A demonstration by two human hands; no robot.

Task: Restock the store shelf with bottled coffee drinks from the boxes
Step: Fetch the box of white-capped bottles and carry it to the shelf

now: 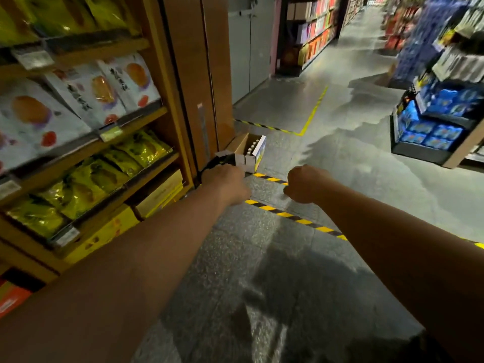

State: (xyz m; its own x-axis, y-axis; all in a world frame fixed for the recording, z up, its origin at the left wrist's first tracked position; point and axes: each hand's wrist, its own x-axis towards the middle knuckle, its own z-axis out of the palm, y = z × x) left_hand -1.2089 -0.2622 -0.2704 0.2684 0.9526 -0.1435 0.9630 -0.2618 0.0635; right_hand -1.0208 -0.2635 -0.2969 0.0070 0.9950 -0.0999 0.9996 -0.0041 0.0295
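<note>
An open cardboard box (258,153) stands on the floor at the foot of the wooden shelf end, with white bottle caps (251,148) showing inside it. Both my arms stretch out towards it. My left hand (227,184) is curled into a fist just short of the box. A dark object (217,161) lies right beyond its knuckles, and I cannot tell whether the hand touches it. My right hand (305,184) is also a fist, to the right of the box, with nothing visible in it.
A wooden shelf unit (157,121) with yellow and white snack bags fills the left side. Yellow-black tape (296,218) crosses the grey floor. A display of blue packs (432,132) stands at the right, and an aisle runs away behind.
</note>
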